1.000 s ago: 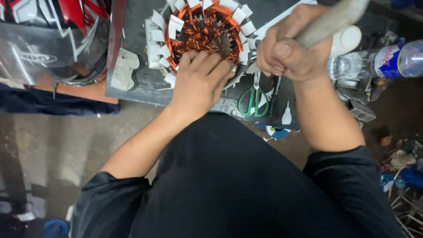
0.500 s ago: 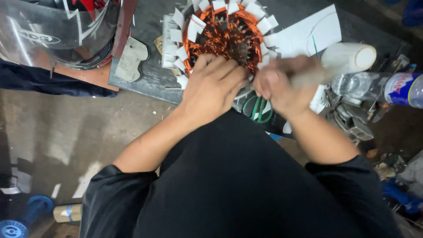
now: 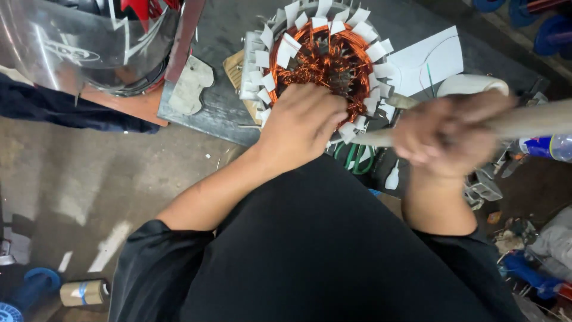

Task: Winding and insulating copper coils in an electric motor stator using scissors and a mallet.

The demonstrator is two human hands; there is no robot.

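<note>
Left hand (image 3: 304,116): forearm bare, reaching forward and up from a black sleeve, palm down, fingers curled and pressed flat, knuckles toward the camera. Right hand (image 3: 447,134): motion-blurred, closed in a fist, wrist bent, forearm bare and rising steeply from a black sleeve. Hands near each other, not touching. Both elbows bent, held close to the torso

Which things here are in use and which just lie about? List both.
In use: left hand pressing on the copper-wound stator; right hand, blurred, gripping a pale tool handle.

Lying about: green-handled scissors, white sheet, helmet visor, tape roll, bottle.
</note>
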